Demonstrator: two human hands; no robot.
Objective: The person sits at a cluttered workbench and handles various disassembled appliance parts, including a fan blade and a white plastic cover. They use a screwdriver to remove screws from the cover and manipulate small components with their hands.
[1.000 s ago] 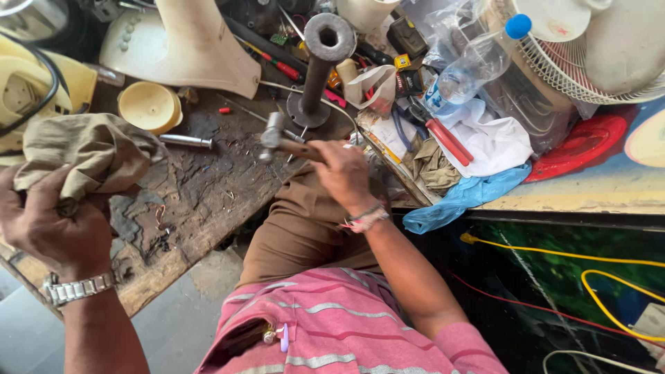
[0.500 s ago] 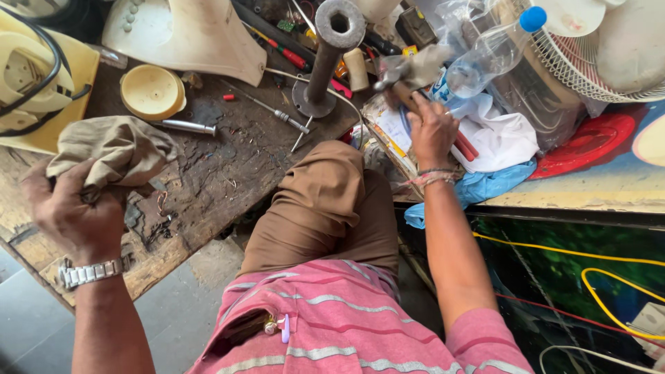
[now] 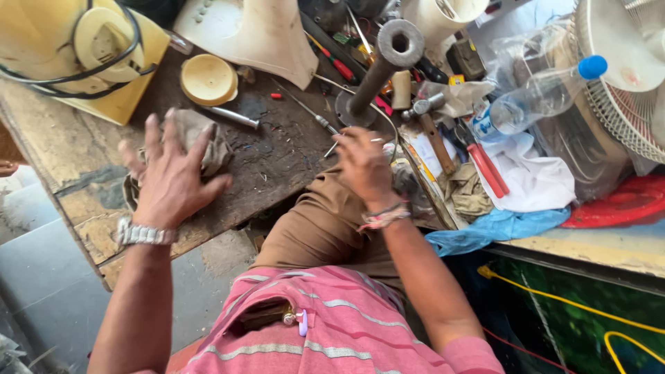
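The left hand (image 3: 170, 181) hangs over the workbench (image 3: 83, 173) with its fingers spread wide and released, just above a crumpled brown rag (image 3: 208, 142) that lies on the wood near the bench's front edge. The right hand (image 3: 364, 166) is above the knee, fingers loosely curled around a thin metal rod (image 3: 337, 145), though motion blur makes the grip hard to judge. Just beyond it a screwdriver (image 3: 305, 111) lies on the bench beside the foot of an upright steel pipe stand (image 3: 377, 69). A shallow yellow plastic cap (image 3: 208, 79) sits open side up; nothing shows inside it. To the right, a clear plastic bottle (image 3: 533, 104) with a blue cap lies tilted in the clutter, its contents unclear, beside a hammer (image 3: 433, 131) and a white cloth (image 3: 533, 176).
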